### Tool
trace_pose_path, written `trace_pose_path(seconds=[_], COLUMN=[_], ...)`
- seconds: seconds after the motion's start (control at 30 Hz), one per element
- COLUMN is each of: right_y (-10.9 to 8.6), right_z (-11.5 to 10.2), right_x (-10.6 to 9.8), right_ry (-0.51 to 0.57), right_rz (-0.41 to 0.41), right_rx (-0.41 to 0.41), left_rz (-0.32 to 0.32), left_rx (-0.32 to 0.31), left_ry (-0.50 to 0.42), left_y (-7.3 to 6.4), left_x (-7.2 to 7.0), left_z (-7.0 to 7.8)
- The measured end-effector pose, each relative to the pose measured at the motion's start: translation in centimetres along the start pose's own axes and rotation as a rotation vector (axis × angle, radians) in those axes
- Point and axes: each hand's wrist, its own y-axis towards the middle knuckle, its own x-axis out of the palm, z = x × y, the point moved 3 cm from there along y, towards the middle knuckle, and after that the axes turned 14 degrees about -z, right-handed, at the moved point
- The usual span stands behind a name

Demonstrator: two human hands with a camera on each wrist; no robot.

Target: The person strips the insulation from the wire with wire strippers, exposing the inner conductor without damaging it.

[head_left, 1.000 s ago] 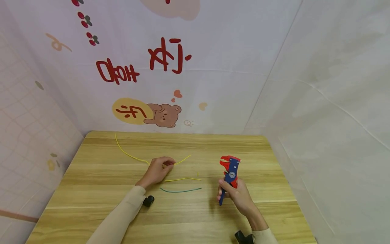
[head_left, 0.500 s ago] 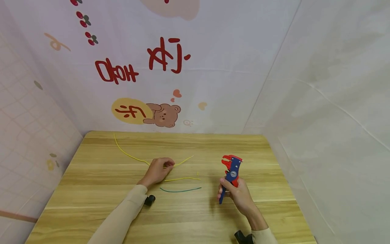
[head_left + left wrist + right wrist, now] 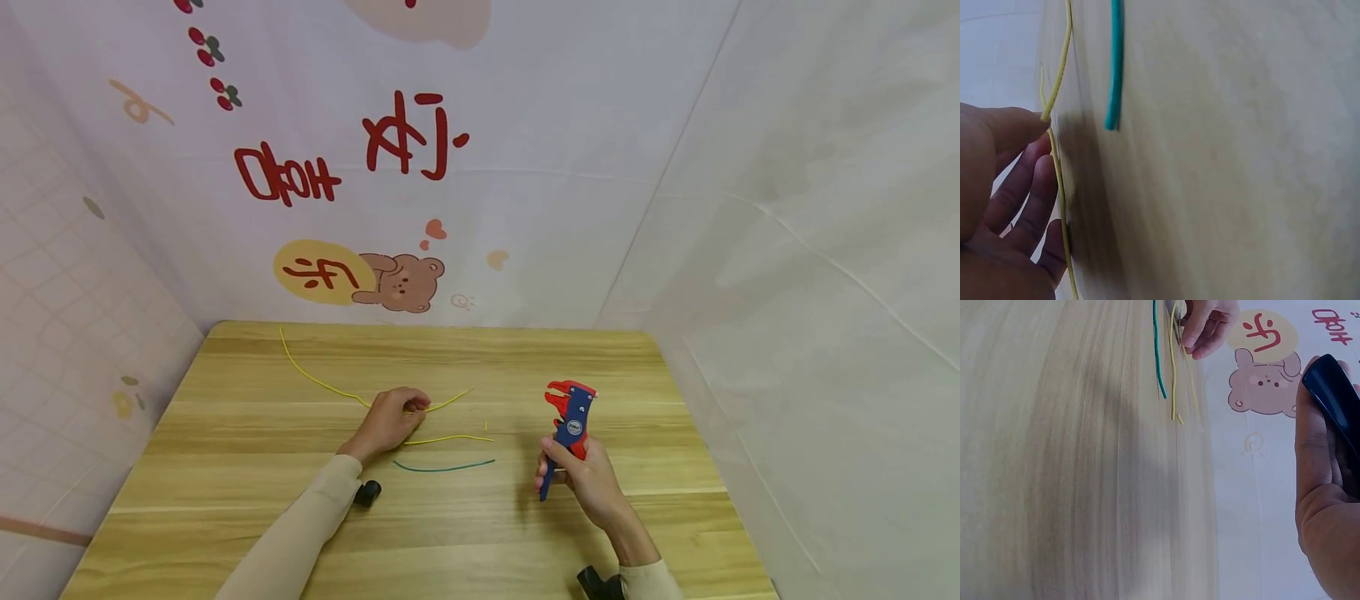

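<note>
The left hand (image 3: 388, 421) is at the long yellow wire (image 3: 322, 384) on the tabletop, pinching it between thumb and fingers. To the right of that hand sticks out the wire's free end, with a bare tip. In the left wrist view the wire (image 3: 1062, 194) runs along the fingers; the exact pinch point is partly hidden. The right hand (image 3: 592, 483) grips a red and blue wire stripper (image 3: 576, 412) by its handles, its head upward and its red jaws apart. The right wrist view shows only a dark blue handle (image 3: 1332, 390).
A shorter yellow wire (image 3: 450, 438) and a green wire (image 3: 444, 470) lie in front of the left hand. A tiny yellow piece (image 3: 486, 426) is beside them. Behind the wooden table (image 3: 525, 550) hangs a printed white cloth (image 3: 540, 225).
The long wire's free end has shifted slightly, first right, then back left and nearer. The wire stripper rose and moved right a little, then stayed in place.
</note>
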Motion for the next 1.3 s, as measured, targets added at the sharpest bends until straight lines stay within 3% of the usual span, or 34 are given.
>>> trace_pose_path(seconds=[0.07,0.17,0.3,0.33,0.47,0.73,1.1,1.3], right_y=[0.0,0.1,0.1,0.1,0.2,0.2,0.4,0.4], right_z=[0.0,-0.1,0.0,0.0,0.2,0.6,0.8,0.8], right_x=[0.0,0.1,0.1,0.1,0.1,0.2,0.2,0.3], right_ry=[0.002,0.006,0.016,0.02,0.036,0.05,0.053,0.051], right_rz=[-0.001,-0.001,0.001,0.003,0.006,0.003,-0.005,-0.005], right_rx=[0.001,0.0,0.005,0.007,0.015,0.006,-0.003,-0.01], left_rz=[0.0,-0.023,-0.045,-0.041,-0.022,-0.016,-0.042,-0.081], left_rx=[-0.02,-0.091,-0.151,-0.152,-0.141,-0.082,0.023,0.01], left_ry=[0.017,0.014,0.017,0.031,0.087,0.116,0.185,0.176], left_y=[0.2,0.0,-0.8,-0.9,-1.3,-2.1,-3.3,-3.5], left_x=[0.6,0.3,-1.1,-1.1,-1.5,-1.7,-0.2,0.4], left_z=[-1.6,-0.6,3.0,3.1,3.6,4.9,6.8,6.7])
